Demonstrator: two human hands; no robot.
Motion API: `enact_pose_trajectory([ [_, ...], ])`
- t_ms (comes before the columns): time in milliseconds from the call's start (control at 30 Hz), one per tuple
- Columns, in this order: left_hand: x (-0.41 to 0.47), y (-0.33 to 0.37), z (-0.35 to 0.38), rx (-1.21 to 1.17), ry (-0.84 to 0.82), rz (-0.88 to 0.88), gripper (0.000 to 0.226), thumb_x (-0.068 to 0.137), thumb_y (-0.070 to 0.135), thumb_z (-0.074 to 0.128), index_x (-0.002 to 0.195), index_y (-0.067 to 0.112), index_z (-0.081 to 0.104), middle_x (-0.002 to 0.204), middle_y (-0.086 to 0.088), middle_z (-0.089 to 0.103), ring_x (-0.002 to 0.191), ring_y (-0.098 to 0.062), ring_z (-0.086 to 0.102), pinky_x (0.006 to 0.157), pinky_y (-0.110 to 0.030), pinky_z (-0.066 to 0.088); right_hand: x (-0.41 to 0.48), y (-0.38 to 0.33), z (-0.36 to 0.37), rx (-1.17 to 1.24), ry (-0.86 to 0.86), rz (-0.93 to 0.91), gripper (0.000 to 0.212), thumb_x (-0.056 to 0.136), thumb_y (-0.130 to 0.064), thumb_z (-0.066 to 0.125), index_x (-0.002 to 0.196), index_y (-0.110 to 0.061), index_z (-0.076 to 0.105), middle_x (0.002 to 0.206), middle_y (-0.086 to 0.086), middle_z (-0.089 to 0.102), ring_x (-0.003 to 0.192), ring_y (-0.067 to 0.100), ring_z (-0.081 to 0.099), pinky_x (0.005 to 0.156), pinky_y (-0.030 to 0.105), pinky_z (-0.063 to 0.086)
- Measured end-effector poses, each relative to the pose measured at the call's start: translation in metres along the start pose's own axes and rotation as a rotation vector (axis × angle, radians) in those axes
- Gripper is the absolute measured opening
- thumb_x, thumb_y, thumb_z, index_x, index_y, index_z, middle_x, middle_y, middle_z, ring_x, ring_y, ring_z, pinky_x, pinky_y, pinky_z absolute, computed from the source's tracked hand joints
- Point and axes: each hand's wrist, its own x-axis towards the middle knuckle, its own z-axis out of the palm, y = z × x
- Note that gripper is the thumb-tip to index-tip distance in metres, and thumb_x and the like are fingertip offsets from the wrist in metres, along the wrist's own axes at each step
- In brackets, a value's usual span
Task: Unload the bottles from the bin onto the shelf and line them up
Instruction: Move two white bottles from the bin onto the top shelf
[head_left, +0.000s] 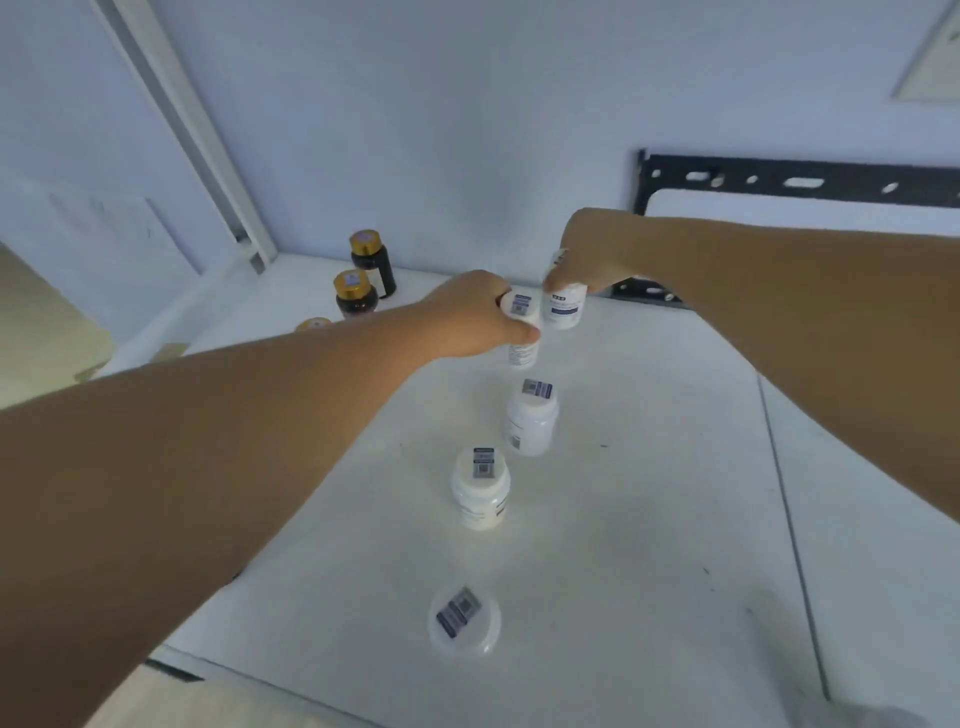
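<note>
1. While both arms are stretching out over the white shelf (649, 467), each of the hands is holding a bottle at the far end of a loose row.
2. The left hand (467, 317) is wrapping its fingers round the upper part of the first white bottle (522, 353). The stickered cap is showing beside the knuckles and the body is showing below the thumb. I cannot tell whether its base is resting on the shelf.
3. The right hand (592, 254) is gripping the second white bottle (565, 309) from above, with its fingers curling over the cap. This bottle is sitting upright just beside the first one, on its right.
4. Three more bottles are standing upright on the shelf, trailing toward the camera. The third white bottle (532, 421) is standing near the two held ones. The fourth white bottle (480, 488) is standing a little to its left. The nearest white bottle (464, 618) is standing well apart from that one. Each is carrying a barcode sticker on its cap.
5. Two amber bottles (358, 299) with gold caps are standing at the far left, close to the back wall. A third gold cap (313, 324) is peeking out above the left forearm.
6. A white upright post (192, 130) is rising from the shelf's far left corner, and a black slotted bracket (800, 182) is running along the wall behind the right forearm.
</note>
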Motion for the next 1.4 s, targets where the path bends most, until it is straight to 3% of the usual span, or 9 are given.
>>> enact_pose_trajectory([
  [300,0.026,-0.007,0.007,0.042,-0.143,-0.030,0.029,0.078,0.044,0.079,0.088,0.021,0.065,0.078,0.006,0.063,0.070,-0.014,0.058,0.061,-0.028,0.042,0.041,0.005,0.024,0.016,-0.083,-0.027,0.038,0.078,-0.040,0.071,0.064,-0.009,0.053,0.060,0.009,0.055,0.050,0.024,0.048,0.050,0.025,0.033],
  [400,0.026,0.000,-0.011,0.073,-0.135,-0.019,0.045,0.080,0.055,0.074,0.093,0.014,0.064,0.078,0.003,0.056,0.071,-0.018,0.053,0.063,-0.031,0.037,0.028,0.008,0.015,-0.019,-0.074,-0.031,0.046,0.076,-0.051,0.074,0.087,-0.008,0.063,0.086,0.012,0.063,0.069,0.027,0.060,0.060,0.031,0.045],
  [500,0.026,0.018,-0.033,0.109,-0.066,0.059,0.043,0.085,0.054,0.067,0.079,0.016,0.048,0.076,-0.006,0.041,0.068,-0.021,0.040,0.063,-0.032,0.029,0.001,0.017,0.001,0.000,-0.016,0.019,0.067,0.080,-0.052,0.072,0.124,-0.003,0.058,0.125,0.015,0.063,0.112,0.034,0.061,0.093,0.042,0.049],
  [600,0.022,0.043,-0.046,0.102,-0.007,0.165,0.030,0.086,0.047,0.070,0.096,0.023,0.056,0.092,0.001,0.053,0.082,-0.017,0.050,0.076,-0.027,0.039,-0.044,0.030,-0.018,0.012,0.013,0.105,0.063,0.081,-0.050,0.070,0.119,0.000,0.063,0.111,0.019,0.069,0.098,0.034,0.066,0.085,0.039,0.050],
  [700,0.016,0.075,-0.043,0.083,-0.018,0.282,0.047,0.083,0.043,0.076,0.122,0.020,0.065,0.118,0.006,0.067,0.108,-0.014,0.063,0.098,-0.033,0.049,-0.105,0.047,-0.032,0.043,0.063,0.215,0.050,0.082,-0.050,0.067,0.108,-0.007,0.066,0.102,0.009,0.070,0.103,0.034,0.064,0.088,0.040,0.051],
  [767,0.004,0.105,-0.032,0.073,-0.057,0.403,0.050,0.081,0.043,0.078,0.125,0.023,0.063,0.121,0.008,0.067,0.111,-0.012,0.064,0.100,-0.032,0.049,-0.154,0.061,-0.038,0.043,0.127,0.287,0.032,0.083,-0.051,0.066,0.079,-0.021,0.055,0.081,-0.004,0.057,0.090,0.029,0.055,0.070,0.032,0.045],
  [867,-0.026,0.162,-0.008,0.081,-0.121,0.589,0.052,0.079,0.045,0.080,0.124,0.025,0.063,0.120,0.011,0.067,0.109,-0.009,0.064,0.098,-0.028,0.049,-0.240,0.077,-0.049,0.057,0.181,0.436,0.039,0.084,-0.051,0.066,0.071,-0.025,0.039,0.074,-0.008,0.048,0.082,0.025,0.049,0.060,0.030,0.037],
  [1067,-0.116,0.286,0.067,0.128,-0.272,0.876,0.053,0.078,0.049,0.079,0.124,0.028,0.063,0.120,0.012,0.065,0.108,-0.009,0.063,0.096,-0.027,0.048,-0.430,0.124,-0.047,0.033,0.259,0.691,0.063,0.080,-0.054,0.068,0.119,-0.004,0.063,0.109,0.010,0.071,0.102,0.030,0.065,0.092,0.040,0.051],
  [1400,-0.281,0.462,0.261,0.310,-0.500,1.158,0.045,0.081,0.040,0.079,0.120,0.020,0.067,0.114,0.007,0.068,0.104,-0.014,0.064,0.095,-0.030,0.050,-0.713,0.226,0.051,0.098,0.176,1.024,0.057,0.087,-0.052,0.065,0.111,0.000,0.069,0.110,0.015,0.070,0.101,0.033,0.065,0.085,0.036,0.051],
])
